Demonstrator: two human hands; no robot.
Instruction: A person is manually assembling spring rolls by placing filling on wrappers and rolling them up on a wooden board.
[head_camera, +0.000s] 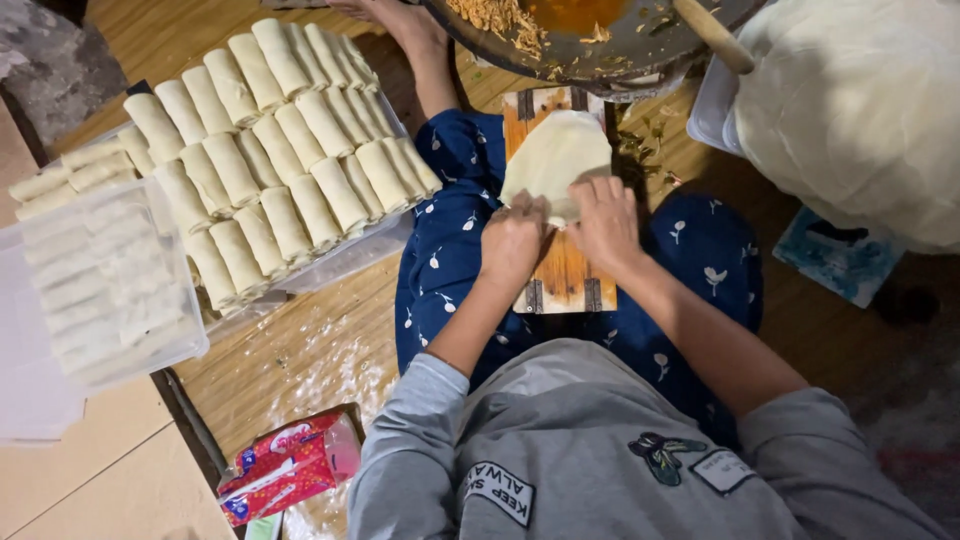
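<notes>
A pale round wrapper (556, 155) lies on a small wooden board (563, 280) resting on my lap. My left hand (513, 243) and my right hand (603, 222) press side by side on the wrapper's near edge, fingers curled over it as it folds up. What lies under the fold is hidden by my fingers. Just beyond the board sits a dark pan (590, 50) with shredded filling (497, 20) and a wooden handle (712, 35).
A clear tray (330, 265) at the left holds several rows of finished rolls (270, 140). Another clear lidded box (110, 290) of rolls sits nearer left. A stack of white wrappers (860, 110) fills the upper right. Another person's arm (420, 50) reaches in at top. A red packet (290, 465) lies on the floor.
</notes>
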